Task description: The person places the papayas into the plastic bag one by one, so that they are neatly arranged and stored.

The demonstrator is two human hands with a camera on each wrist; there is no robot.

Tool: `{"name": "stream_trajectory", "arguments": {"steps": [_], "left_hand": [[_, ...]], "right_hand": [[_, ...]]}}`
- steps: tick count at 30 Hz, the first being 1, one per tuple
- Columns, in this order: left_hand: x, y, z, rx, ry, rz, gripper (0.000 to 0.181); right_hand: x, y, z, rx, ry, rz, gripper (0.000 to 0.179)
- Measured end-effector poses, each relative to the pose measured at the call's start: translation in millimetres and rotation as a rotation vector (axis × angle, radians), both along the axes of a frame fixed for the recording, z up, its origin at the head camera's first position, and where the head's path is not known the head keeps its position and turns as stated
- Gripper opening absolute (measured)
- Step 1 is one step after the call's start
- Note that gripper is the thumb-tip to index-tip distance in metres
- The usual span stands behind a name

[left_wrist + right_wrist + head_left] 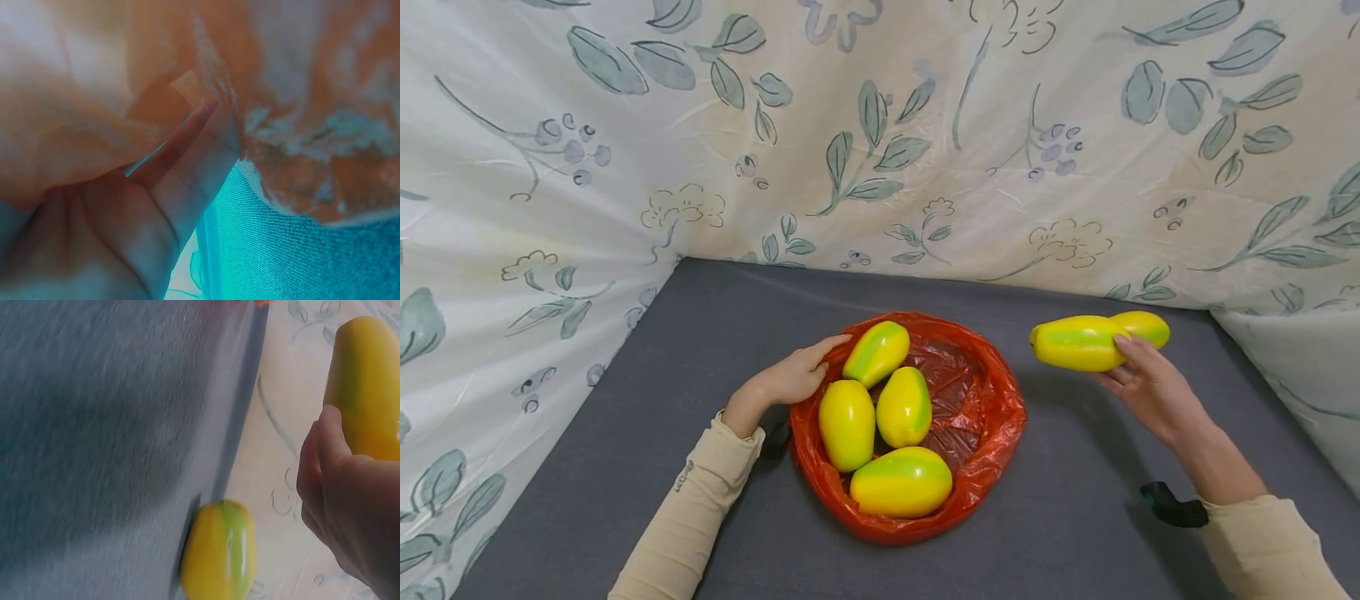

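Observation:
My right hand (1153,387) grips a yellow papaya with a green streak (1078,343), raised over the table right of the red plastic bag (1000,417). Beyond it, partly covered by the hand and the held fruit, a second papaya (1146,325) lies near the table's back edge; the right wrist view also shows this lying papaya (220,553). With its rim rolled down, the bag stands round and open, several papayas (904,483) inside its left and front parts. My left hand (793,375) holds the bag's left rim, red plastic passing between thumb and fingers in the left wrist view.
Dark grey cloth (700,317) covers the table. A leaf-patterned curtain (880,150) rises along its back edge and both sides. Dark straps (1176,507) sit at the wrists.

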State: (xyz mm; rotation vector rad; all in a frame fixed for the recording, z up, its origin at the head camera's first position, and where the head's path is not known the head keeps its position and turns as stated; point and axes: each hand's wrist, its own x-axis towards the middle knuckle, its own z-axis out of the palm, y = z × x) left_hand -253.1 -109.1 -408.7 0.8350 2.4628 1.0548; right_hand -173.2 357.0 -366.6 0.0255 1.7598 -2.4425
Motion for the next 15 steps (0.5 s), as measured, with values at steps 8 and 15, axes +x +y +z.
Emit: {"name": "stream_trajectory", "arguments": {"steps": [8,15], "left_hand": [[0.1,0.2,-0.3,0.005,0.003,-0.006,0.052],[-0.5,-0.3,-0.3,0.008,0.008,-0.01,0.052]], "right_hand": [[-1.7,-26.6,1.1,0.08,-0.011,0.029,0.035],[-5.2,-44.2,0.5,0.099,0.011,0.048,0.042]]}}
